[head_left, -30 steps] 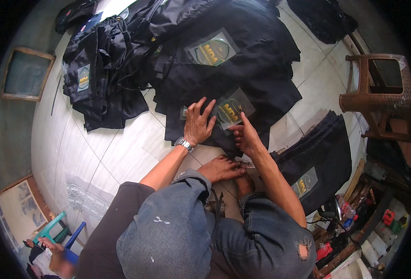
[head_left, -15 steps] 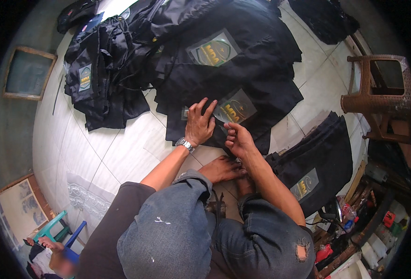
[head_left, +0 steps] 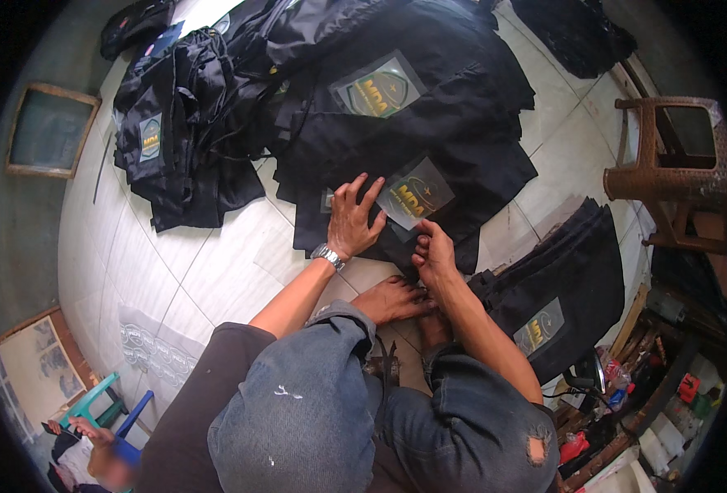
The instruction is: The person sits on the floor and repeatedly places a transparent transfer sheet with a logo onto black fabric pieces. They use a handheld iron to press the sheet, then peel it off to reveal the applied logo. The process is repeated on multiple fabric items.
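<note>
A clear transfer film [head_left: 439, 182] with a gold and white printed emblem lies on the near part of a stack of black fabric pieces [head_left: 478, 131]. At its near corner, the thumb and bent fingers of my right hand [head_left: 434, 256] are closed in a pinch. My left hand [head_left: 353, 223], with a metal watch on the wrist, rests on the black fabric left of the film, its fingers spread. Farther back on the same stack lies another emblem film [head_left: 380, 89]. My bare foot [head_left: 392, 300] is just below the hands.
Bunched black fabric [head_left: 191, 177] with an emblem lies at left. Another black stack [head_left: 577, 279] with an emblem sits at right. A printed film sheet [head_left: 154, 349] lies on the tiles. A brown stool [head_left: 676, 182] stands at far right; another person [head_left: 92, 452] is at lower left.
My right hand has shifted slightly right, from the film's left corner to its near corner, and that corner now looks a little raised. My left hand has hardly moved.
</note>
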Motion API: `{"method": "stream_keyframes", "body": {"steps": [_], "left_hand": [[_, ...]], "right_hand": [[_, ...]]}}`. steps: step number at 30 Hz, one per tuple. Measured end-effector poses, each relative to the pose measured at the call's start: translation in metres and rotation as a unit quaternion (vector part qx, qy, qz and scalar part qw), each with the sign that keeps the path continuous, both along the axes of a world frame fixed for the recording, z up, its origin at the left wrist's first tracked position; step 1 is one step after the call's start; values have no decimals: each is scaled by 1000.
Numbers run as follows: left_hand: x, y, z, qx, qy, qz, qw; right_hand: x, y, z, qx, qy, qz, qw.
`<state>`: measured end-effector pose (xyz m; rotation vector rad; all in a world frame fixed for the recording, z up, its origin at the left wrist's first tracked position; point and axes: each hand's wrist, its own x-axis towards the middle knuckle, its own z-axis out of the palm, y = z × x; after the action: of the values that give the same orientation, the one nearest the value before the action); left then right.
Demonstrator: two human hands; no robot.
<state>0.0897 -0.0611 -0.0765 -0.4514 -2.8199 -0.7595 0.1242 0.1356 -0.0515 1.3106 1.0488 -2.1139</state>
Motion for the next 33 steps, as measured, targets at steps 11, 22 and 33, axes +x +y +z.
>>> {"method": "stream_keyframes", "body": {"steps": [11,22,33], "left_hand": [[0,0,0,-3,9,3,1000],[-1,0,-1,-9,5,2,1000],[-1,0,-2,-8,9,2,1000]], "right_hand": [[-5,-1,5,72,17,-7,997],[-9,-1,4,105,63,-2,993],[-20,7,4,151,123,92,977]]}}
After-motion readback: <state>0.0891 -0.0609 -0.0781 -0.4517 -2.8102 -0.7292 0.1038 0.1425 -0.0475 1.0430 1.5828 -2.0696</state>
